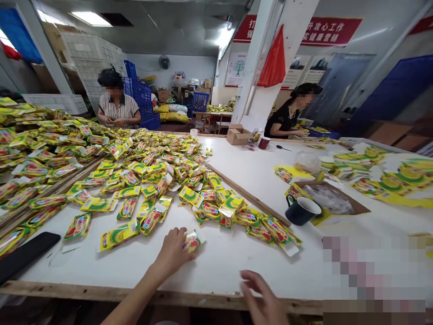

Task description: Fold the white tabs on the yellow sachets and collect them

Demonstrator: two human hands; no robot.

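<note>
My left hand is closed on the edge of a small printed carton just above the white tabletop; a pale flap shows at the carton's right end. Slightly blurred near the front edge, my right hand has its fingers curved and apart, with nothing visible between them. Beyond the left hand spreads a pile of yellow, green and red cartons, many lying flat and some with white end flaps sticking out. One loose carton lies to the left of that hand.
A wooden strip crosses the table. To its right are a dark mug, an open box of clear plastic and flat yellow card sheets. A black phone-like slab lies front left. Two people sit across the table.
</note>
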